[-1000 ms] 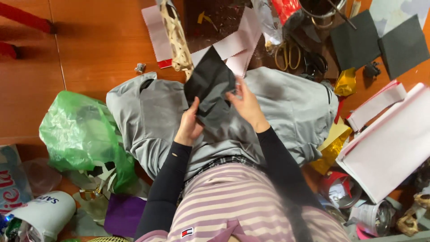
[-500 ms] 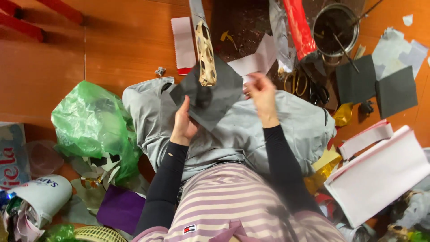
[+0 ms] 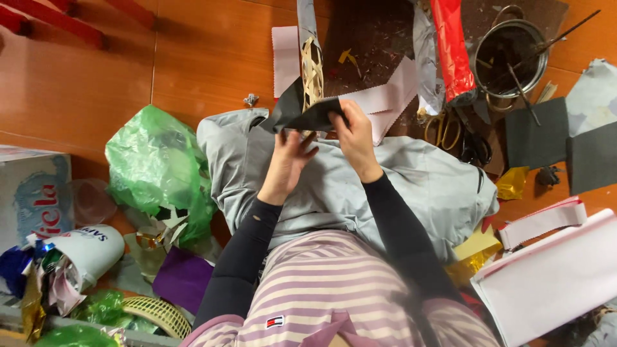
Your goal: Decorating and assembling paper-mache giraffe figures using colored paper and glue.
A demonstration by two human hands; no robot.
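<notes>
I hold a piece of black paper [image 3: 302, 113] in front of me, above my grey-trousered lap [image 3: 334, 186]. My left hand [image 3: 287, 162] touches its lower edge from below, fingers bent. My right hand [image 3: 353, 138] pinches the paper's right end. The sheet is folded or creased into a narrow shape. Behind it stands a woven tan strip [image 3: 312, 74].
A green plastic bag [image 3: 157, 167] lies left of my knee. Scissors [image 3: 443, 128], a red foil roll [image 3: 452, 48] and a metal pot with sticks [image 3: 509, 56] sit ahead right. Black sheets [image 3: 559, 144], pink-white paper stacks [image 3: 553, 276], a purple sheet [image 3: 183, 279] and a white cup of scraps [image 3: 83, 247] surround me on the wooden floor.
The black sheet went from spread flat over my lap to lifted and folded smaller between both hands. My view shifted toward the floor ahead.
</notes>
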